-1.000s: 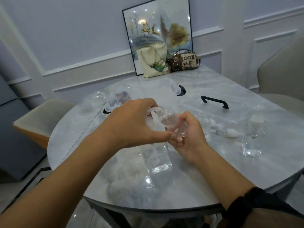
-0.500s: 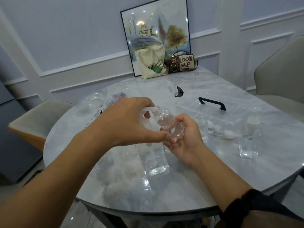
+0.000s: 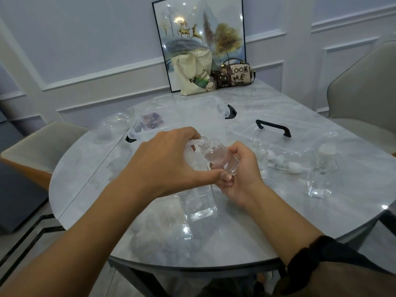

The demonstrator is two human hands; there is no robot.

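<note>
Now bottle (image 3: pixel 216 156) tilted, neck up-left; right hand (image 3: pixel 242 176) grips body, left hand (image 3: pixel 165 163) pinches top.

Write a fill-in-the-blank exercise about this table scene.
1. The right hand grips a small clear round plastic bottle; the other hand, the ___ one, grips its neck end.
2. The brown handbag reads LOOK ___.
3. The handle of the clear plastic lid is ___.
Missing: left; ME; black.
</note>
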